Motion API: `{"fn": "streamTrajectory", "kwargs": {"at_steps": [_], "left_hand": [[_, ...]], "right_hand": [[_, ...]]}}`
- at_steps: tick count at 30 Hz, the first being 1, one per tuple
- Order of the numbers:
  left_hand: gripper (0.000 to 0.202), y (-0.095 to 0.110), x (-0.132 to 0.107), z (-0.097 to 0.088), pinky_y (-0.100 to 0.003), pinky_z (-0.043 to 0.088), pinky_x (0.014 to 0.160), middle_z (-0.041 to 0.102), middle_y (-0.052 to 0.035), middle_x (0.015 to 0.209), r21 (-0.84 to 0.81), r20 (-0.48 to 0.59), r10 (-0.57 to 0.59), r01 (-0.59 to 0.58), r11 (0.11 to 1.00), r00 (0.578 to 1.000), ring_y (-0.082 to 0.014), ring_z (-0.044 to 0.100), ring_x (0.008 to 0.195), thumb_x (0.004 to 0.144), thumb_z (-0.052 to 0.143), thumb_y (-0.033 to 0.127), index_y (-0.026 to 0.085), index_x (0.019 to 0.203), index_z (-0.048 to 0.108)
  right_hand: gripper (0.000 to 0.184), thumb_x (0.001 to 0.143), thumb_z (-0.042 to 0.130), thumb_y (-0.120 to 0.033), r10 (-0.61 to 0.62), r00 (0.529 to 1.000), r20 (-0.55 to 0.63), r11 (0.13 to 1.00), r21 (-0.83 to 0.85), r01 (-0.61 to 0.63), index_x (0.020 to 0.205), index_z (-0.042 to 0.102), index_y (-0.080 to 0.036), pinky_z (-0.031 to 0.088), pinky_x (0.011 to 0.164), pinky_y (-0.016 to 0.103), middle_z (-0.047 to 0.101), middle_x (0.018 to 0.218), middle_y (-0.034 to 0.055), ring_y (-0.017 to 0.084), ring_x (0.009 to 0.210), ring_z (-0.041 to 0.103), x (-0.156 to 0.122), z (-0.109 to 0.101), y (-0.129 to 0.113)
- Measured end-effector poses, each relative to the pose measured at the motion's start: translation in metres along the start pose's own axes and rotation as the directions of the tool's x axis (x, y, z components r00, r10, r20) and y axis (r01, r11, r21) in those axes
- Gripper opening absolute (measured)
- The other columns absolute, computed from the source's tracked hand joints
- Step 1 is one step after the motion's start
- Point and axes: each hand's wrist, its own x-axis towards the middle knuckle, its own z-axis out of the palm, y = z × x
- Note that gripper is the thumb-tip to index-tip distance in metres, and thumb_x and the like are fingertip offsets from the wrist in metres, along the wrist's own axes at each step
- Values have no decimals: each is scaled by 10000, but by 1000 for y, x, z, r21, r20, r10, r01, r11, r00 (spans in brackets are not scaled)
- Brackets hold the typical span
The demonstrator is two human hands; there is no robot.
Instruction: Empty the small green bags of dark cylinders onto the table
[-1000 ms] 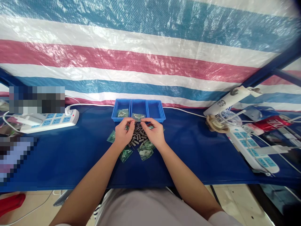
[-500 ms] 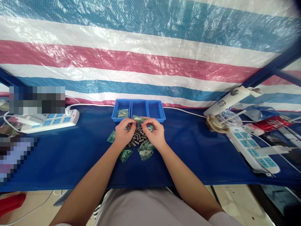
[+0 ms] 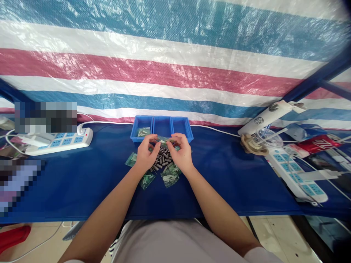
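Green-tinted small bag (image 3: 164, 140) is pinched between the fingertips of left hand (image 3: 145, 155) and right hand (image 3: 181, 155) above the loose grey pins (image 3: 162, 160), several filled bags (image 3: 169, 177) done, many pins left

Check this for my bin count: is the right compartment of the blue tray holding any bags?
No, the right compartment of the blue tray shows only bare blue floor.

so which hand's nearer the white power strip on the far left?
Left. The left hand sits at the centre pile, on the side toward the power strip; the right hand is farther right.
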Motion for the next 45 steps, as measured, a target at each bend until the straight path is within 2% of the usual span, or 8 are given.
{"fn": "streamTrajectory", "kwargs": {"at_steps": [7,16,20,24,28,35,39,45], "left_hand": [[180,1,2,-2,-280,562,724,651,-58,978,88,-5,70,-70,994,998,-170,645,887,999,544,355,207,1013,646],[202,4,1,-3,-288,541,730,640,-34,858,163,-64,93,-81,983,994,-144,606,738,991,572,355,207,1023,706],[241,0,0,-3,-299,544,739,691,-37,846,160,-60,74,-64,985,995,-157,630,743,1001,553,387,211,1042,712],[258,-2,-1,-1,-281,560,736,743,-48,938,124,-46,27,-21,992,999,-154,673,765,1001,549,402,209,1066,707],[246,-2,-3,-2,-282,567,736,760,-54,977,106,-40,-11,15,994,999,-166,709,797,998,552,398,214,1088,689],[264,1,-4,-7,-280,573,773,752,-72,1066,56,-43,3,0,998,999,-186,725,918,1009,522,404,212,1130,658],[241,1,-4,-5,-276,577,775,747,-66,1046,67,-63,30,-26,997,998,-173,714,887,993,559,391,213,1112,669],[166,-3,-3,-2,-276,580,788,747,-62,1023,55,-68,166,-163,985,984,-159,711,863,993,554,267,211,1025,708]], "right_hand": [[285,916,644,-372,4,998,58,998,-66,0,1177,591,-270,576,767,342,752,984,43,199,873,716,0,-1,-3],[187,941,616,-402,56,997,44,992,-118,-50,993,695,-241,554,689,304,739,969,48,177,774,668,1,-4,-9],[174,939,625,-391,16,999,38,988,-152,-10,958,716,-243,529,668,302,709,967,54,173,767,632,2,-4,-9],[166,922,649,-386,-14,1000,-1,984,-178,14,931,729,-241,486,623,298,638,840,35,162,703,574,2,-3,-7],[194,915,658,-414,84,996,5,992,-98,-83,965,734,-243,485,603,295,610,691,-4,154,623,560,0,-1,-4],[221,916,659,-432,95,995,40,995,-21,-95,1003,747,-249,581,701,319,767,1003,48,192,805,696,-2,1,-10],[188,923,651,-397,53,998,19,998,-35,-53,982,747,-247,582,696,317,766,993,51,196,823,701,-2,0,-11],[109,929,633,-326,1,1000,-4,999,-36,-1,931,684,-229,560,717,303,719,934,39,173,815,675,0,0,-6]]}}
